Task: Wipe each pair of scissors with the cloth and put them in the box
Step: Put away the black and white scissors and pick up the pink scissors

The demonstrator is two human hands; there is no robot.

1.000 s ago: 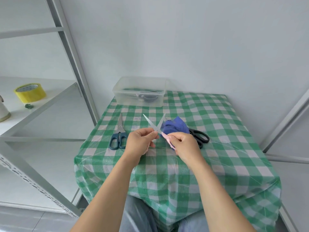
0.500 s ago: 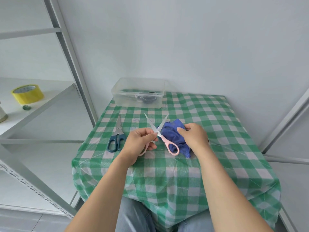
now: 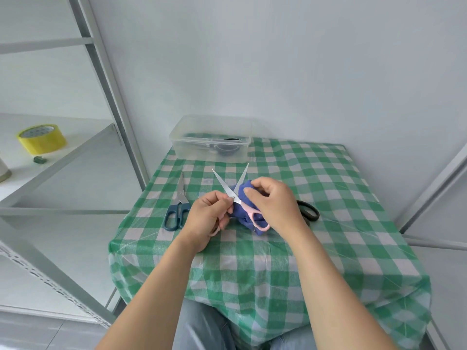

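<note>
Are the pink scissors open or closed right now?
Open. The pink scissors have blades spread in a V and handles apart: one in the left hand, the other against the blue cloth.

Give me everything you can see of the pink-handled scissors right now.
The pink scissors have pale pink, plastic-looking handles and bright metal blades opened in a V, tips pointing away toward the clear box. The left hand pinches them at the pivot and covers most of one handle loop. The other loop lies against the blue cloth, which the right hand grips beside the right blade. Whether they touch the tablecloth cannot be told.
</note>
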